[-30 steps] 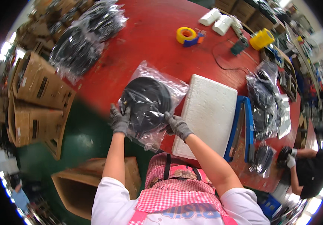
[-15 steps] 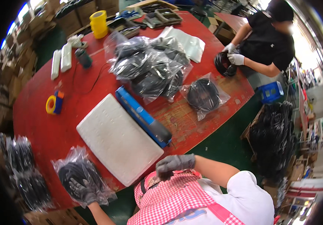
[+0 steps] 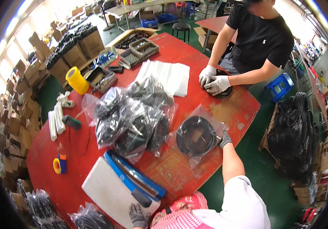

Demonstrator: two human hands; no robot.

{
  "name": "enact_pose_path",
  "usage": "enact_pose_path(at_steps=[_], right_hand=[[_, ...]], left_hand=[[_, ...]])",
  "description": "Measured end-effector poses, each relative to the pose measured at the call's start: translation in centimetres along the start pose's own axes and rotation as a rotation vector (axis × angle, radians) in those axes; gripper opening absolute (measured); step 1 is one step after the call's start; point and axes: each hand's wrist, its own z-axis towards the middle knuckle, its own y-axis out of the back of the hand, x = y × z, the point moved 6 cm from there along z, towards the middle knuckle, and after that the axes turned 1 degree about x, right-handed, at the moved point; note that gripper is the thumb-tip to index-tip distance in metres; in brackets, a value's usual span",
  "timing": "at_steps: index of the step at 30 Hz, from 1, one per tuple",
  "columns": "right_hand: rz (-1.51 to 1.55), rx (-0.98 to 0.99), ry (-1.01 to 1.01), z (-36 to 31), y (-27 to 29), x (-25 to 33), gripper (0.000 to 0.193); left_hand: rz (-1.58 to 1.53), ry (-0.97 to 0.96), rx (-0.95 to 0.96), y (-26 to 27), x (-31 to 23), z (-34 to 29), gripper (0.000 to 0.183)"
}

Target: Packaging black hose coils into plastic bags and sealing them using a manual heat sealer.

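My right hand, in a grey glove, reaches to the right and pinches the edge of a clear plastic bag. Inside that bag lies a coiled black cable, flat near the table's right edge. My left hand, also gloved in grey, rests with fingers spread on the near end of a white foam slab. Alongside the slab runs a long blue heat sealer with a black grip, close to my left fingers. At the lower left, another bagged black coil is partly cut off by the picture's edge.
A heap of bagged cables fills the middle of the red table, with white plastic bags behind. Across the corner, a co-worker's gloved hands press on a black coil. Yellow tape rolls and a tape dispenser stand left.
My right hand has gone from in front of my apron out to the bagged coil. My left hand has left the lower-left bag for the foam slab. The view has shifted.
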Motion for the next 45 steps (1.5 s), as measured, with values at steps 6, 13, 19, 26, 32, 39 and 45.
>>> enact_pose_path(at_steps=[6, 13, 19, 26, 32, 39, 45], right_hand=[[-0.779, -0.112, 0.503, 6.7, 0.6, 3.9, 0.038], [-1.298, 0.149, 2.262, -29.8, -16.6, 1.3, 0.030], [-0.789, 1.255, 1.822, -52.9, -15.7, -3.7, 0.013], [-0.572, 1.635, 0.570, -56.2, -12.3, -10.3, 0.029], [-1.173, 1.312, 0.064, -50.5, -7.6, -21.8, 0.018], [-1.353, 1.161, 0.072, -40.4, -2.7, -24.7, 0.024], [-1.158, 0.820, 0.181, -32.9, -5.6, -22.7, 0.043]], left_hand=[[0.330, -0.169, -0.093, 3.0, -3.4, 1.1, 0.069], [0.132, 0.027, 0.088, 1.1, -1.0, 0.9, 0.088], [-1.058, 0.190, 0.076, 1.8, 0.4, 1.2, 0.047], [-2.326, -0.048, 0.337, 10.2, -4.2, -4.9, 0.075], [-1.898, 0.021, -0.192, 1.9, 14.4, -9.0, 0.062], [-1.737, 0.270, 0.158, -1.9, 14.0, -0.7, 0.058], [-1.928, 0.122, 0.011, 5.7, 7.4, 6.4, 0.047]])
